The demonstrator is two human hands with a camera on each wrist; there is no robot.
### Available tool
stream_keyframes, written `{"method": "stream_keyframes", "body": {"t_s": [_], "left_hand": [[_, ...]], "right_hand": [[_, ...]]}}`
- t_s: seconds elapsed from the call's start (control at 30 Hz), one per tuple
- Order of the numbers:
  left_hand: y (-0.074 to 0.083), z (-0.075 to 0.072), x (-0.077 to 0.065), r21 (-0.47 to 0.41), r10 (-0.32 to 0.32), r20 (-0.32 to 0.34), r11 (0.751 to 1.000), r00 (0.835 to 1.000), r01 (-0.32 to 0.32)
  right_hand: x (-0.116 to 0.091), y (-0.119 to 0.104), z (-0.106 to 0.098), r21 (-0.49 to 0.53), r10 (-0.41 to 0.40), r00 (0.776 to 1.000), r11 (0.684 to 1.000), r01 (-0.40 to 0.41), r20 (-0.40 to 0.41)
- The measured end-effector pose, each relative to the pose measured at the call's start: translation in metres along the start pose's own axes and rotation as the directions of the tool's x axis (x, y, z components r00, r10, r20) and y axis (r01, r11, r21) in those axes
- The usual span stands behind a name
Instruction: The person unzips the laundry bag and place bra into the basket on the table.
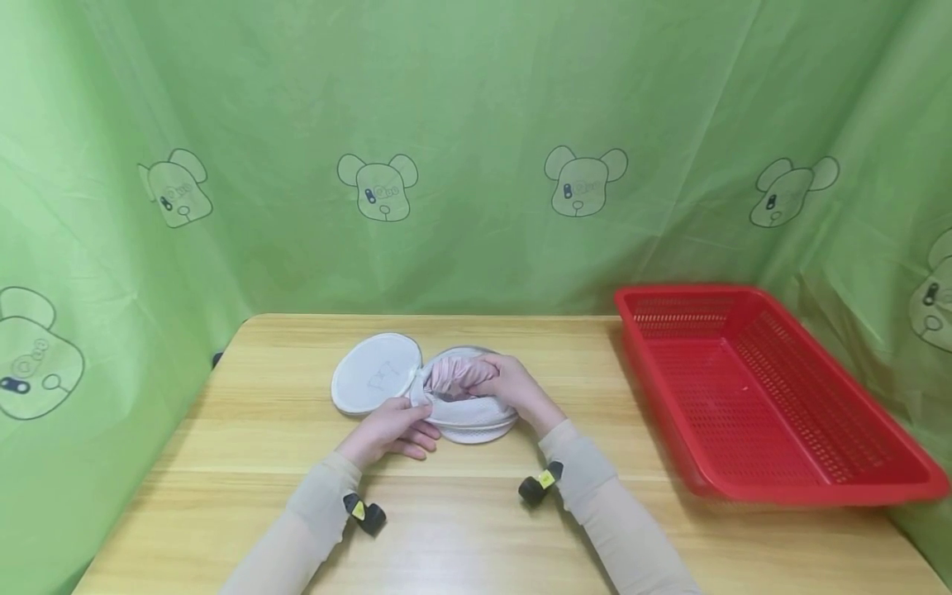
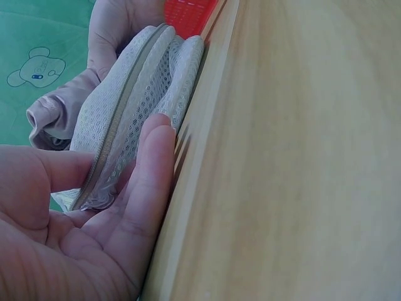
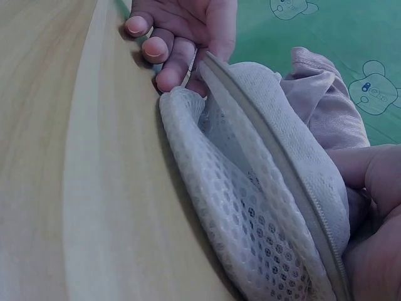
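Note:
A white mesh laundry bag (image 1: 476, 417) with a zipped rim lies unzipped on the table, its round lid (image 1: 377, 373) folded out to the left. Pink, gathered fabric (image 1: 449, 373) bulges up from the opening. My left hand (image 1: 394, 431) pinches the bag's near-left rim between thumb and fingers; in the left wrist view its thumb presses on the zip (image 2: 122, 119). At the right of the opening, my right hand (image 1: 513, 387) grips the pink fabric, its fingertips partly hidden inside the bag. Honeycomb mesh (image 3: 250, 219) shows below the zip in the right wrist view.
A red perforated plastic basket (image 1: 669, 413) stands on the right side of the wooden table (image 1: 245, 496). Green curtains (image 1: 476, 264) with bear-head drawings hang behind and at both sides.

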State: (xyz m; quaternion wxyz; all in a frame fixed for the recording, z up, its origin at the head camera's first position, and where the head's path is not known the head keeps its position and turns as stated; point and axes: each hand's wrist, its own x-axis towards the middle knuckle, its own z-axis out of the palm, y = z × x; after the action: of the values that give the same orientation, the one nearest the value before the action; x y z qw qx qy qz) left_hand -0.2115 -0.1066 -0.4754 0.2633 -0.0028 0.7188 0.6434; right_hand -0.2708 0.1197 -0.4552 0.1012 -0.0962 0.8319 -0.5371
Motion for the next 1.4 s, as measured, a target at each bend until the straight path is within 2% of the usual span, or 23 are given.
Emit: {"method": "stream_keyframes", "body": {"t_s": [0.43,0.67,1.1,1.4], "left_hand": [[0.000,-0.001,0.000,-0.001,0.000,0.008,1.000,1.000,0.000],[0.001,0.000,0.000,-0.004,-0.001,0.004,1.000,1.000,0.001],[0.001,-0.001,0.001,-0.011,0.001,0.012,1.000,1.000,0.000],[0.000,-0.001,0.000,-0.010,0.003,0.021,1.000,1.000,-0.003]], "right_hand": [[-0.001,-0.003,-0.005,-0.010,-0.039,0.999,0.999,0.039,-0.018],[0.000,-0.004,-0.007,0.038,-0.017,0.999,0.999,0.018,-0.030],[-0.002,-0.010,-0.012,0.063,-0.058,0.997,0.996,0.061,-0.048],[-0.003,-0.011,-0.014,0.093,-0.043,0.997,0.995,0.048,-0.058]]}}
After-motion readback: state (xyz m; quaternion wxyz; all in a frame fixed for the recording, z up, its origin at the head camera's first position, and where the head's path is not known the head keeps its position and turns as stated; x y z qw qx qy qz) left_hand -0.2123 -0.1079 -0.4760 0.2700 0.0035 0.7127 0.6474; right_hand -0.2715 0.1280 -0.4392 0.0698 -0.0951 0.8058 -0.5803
